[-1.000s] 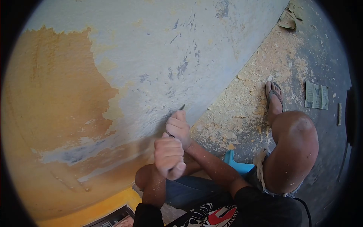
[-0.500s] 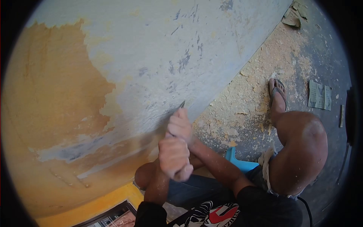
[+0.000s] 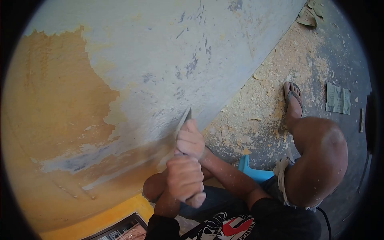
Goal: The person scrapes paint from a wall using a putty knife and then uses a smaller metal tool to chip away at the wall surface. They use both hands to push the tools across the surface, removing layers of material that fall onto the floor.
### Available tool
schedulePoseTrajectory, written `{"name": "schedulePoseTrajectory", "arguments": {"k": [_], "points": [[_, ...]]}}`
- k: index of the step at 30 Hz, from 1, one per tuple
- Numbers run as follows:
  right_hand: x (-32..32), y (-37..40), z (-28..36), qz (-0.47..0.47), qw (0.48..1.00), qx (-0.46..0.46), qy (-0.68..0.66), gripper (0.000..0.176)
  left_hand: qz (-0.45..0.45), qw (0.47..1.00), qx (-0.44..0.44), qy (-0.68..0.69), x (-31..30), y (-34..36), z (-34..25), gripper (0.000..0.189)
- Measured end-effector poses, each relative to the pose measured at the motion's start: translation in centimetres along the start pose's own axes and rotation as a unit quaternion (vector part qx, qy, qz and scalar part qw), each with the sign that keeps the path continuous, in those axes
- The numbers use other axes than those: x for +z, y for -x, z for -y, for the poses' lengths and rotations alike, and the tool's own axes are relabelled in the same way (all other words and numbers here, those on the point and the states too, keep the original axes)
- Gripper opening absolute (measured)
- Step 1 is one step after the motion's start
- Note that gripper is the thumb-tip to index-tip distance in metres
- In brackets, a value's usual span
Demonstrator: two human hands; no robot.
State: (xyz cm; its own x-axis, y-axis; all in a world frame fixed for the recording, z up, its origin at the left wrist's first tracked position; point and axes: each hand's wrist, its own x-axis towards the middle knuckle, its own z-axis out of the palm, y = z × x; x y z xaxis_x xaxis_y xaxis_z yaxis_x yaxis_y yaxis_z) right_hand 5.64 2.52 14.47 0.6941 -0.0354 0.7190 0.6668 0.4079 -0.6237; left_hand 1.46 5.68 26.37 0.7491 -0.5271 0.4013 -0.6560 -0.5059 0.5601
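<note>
Both hands grip one scraper [image 3: 184,121], its thin metal blade pointing up at the wall [image 3: 144,60]. My right hand [image 3: 191,140] is closed round it just behind the blade. Below it, my left hand [image 3: 185,179] makes a fist round the lower end, and the handle is hidden inside the fingers. The blade tip lies over a grey-white stretch of wall with dark scuffs and scratches. To the left, an orange-tan patch [image 3: 64,88] has a ragged edge of peeled paint.
Paint flakes [image 3: 256,108] litter the dark floor along the wall's foot. My right foot in a flip-flop [image 3: 294,94] stands among them. A light blue plastic object [image 3: 256,173] shows by my thigh. Folded paper [image 3: 338,99] lies right; a dark-framed panel [image 3: 124,230] is at lower left.
Both hands have shifted slightly down toward my body with the scraper. More of the blade's flat side shows now.
</note>
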Motion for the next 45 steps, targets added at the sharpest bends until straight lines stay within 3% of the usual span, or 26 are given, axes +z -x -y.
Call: {"name": "schedulePoseTrajectory", "arguments": {"k": [1, 3, 4, 6, 7, 8, 10, 13, 16, 21, 22, 23, 24, 25, 26, 28, 30, 31, 34, 35, 36, 39, 42, 45], "points": [[0.5, 0.5, -1.2, -0.003, 1.000, -0.002, -0.002, 0.028, 0.003, 1.000, 0.001, -0.003, 0.4, 0.5, 1.1, 0.036], [1.5, 2.9, -3.0, 0.000, 0.996, 0.075, 0.048, 0.028, -0.135, 0.985, -0.106, -0.017, 1.9, 2.6, 2.8, 0.047], [1.2, 2.3, -2.4, 0.001, 0.996, 0.069, 0.048, 0.028, -0.137, 0.985, -0.101, -0.018, 1.9, 2.5, 2.2, 0.047], [0.3, 1.1, -0.7, -0.004, 0.999, 0.030, -0.024, 0.028, -0.052, 0.997, -0.036, -0.039, 1.5, 1.1, 0.0, 0.048], [0.6, 1.6, -1.1, -0.006, 0.999, 0.035, -0.024, 0.028, -0.008, 0.998, -0.056, 0.041, 0.5, -3.3, -1.7, 0.047], [1.1, 2.2, -2.2, -0.011, 0.999, 0.039, -0.005, 0.028, -0.006, 0.998, -0.057, 0.041, 0.9, -2.0, 0.0, 0.047], [1.8, 3.1, -2.6, -0.007, 0.999, 0.036, 0.004, 0.028, -0.092, 0.990, -0.103, -0.008, 1.8, 1.0, 3.3, 0.046], [1.5, 3.6, -2.8, -0.039, 0.997, 0.066, 0.024, 0.028, -0.058, 0.997, -0.036, -0.035, 2.0, 1.2, 0.7, 0.040], [1.2, 1.5, -1.7, -0.025, 1.000, 0.009, -0.004, 0.028, -0.020, 0.999, -0.033, -0.024, 1.2, 1.7, 1.2, 0.041], [0.4, 0.7, -0.2, -0.007, 1.000, -0.001, -0.001, 0.028, -0.070, 0.997, 0.020, -0.005, 2.9, 3.8, 1.6, 0.039], [0.9, 1.4, -1.2, -0.011, 1.000, -0.001, -0.005, 0.028, -0.195, 0.965, -0.164, -0.063, 6.4, 8.4, 2.5, 0.037], [1.4, 3.1, -2.7, -0.004, 0.998, 0.050, 0.032, 0.028, -0.311, 0.878, -0.344, -0.117, 8.3, 11.1, 2.3, 0.036], [1.5, 4.1, -3.5, 0.008, 0.993, 0.096, 0.068, 0.028, -0.313, 0.876, -0.347, -0.120, 7.0, 8.8, 1.8, 0.036], [1.1, 3.5, -2.9, 0.009, 0.994, 0.092, 0.067, 0.028, -0.205, 0.957, -0.187, -0.079, 4.3, 4.0, 1.9, 0.034], [0.4, 2.3, -1.9, 0.008, 0.998, 0.054, 0.039, 0.029, -0.082, 0.996, -0.014, -0.032, 2.2, 1.1, 2.2, 0.035], [0.5, 2.7, -1.5, 0.005, 0.999, 0.033, 0.013, 0.029, -0.029, 0.999, -0.014, 0.008, 1.8, 1.9, 1.4, 0.035], [1.8, 4.1, -3.1, -0.002, 0.995, 0.088, 0.047, 0.029, -0.129, 0.987, -0.084, -0.034, 2.6, 3.3, 3.2, 0.037], [1.9, 3.9, -2.8, -0.001, 0.996, 0.082, 0.044, 0.029, -0.079, 0.992, -0.096, 0.000, 2.2, 3.5, 3.8, 0.040], [1.9, 4.0, -2.5, -0.051, 0.998, 0.030, -0.016, 0.029, -0.048, 0.998, -0.029, 0.014, 1.6, 0.3, 0.3, 0.043], [1.9, 3.9, -2.9, -0.034, 0.998, 0.044, 0.006, 0.028, -0.110, 0.993, -0.032, -0.025, 1.8, 2.0, 1.2, 0.045], [2.1, 3.9, -3.0, -0.014, 0.998, 0.055, 0.026, 0.028, -0.110, 0.993, -0.034, -0.025, 1.9, 3.5, 2.0, 0.045], [2.1, 5.3, -2.9, -0.031, 0.996, 0.080, 0.012, 0.027, -0.066, 0.995, -0.078, 0.000, 1.9, 2.7, 3.4, 0.047], [1.8, 2.8, -2.0, -0.002, 0.999, 0.033, 0.003, 0.026, -0.023, 0.999, -0.018, 0.039, 0.9, 2.2, 2.0, 0.045], [2.0, 4.3, -2.8, -0.008, 0.994, 0.099, 0.038, 0.026, -0.093, 0.993, -0.070, 0.023, 1.9, 3.7, 3.3, 0.045]]}}
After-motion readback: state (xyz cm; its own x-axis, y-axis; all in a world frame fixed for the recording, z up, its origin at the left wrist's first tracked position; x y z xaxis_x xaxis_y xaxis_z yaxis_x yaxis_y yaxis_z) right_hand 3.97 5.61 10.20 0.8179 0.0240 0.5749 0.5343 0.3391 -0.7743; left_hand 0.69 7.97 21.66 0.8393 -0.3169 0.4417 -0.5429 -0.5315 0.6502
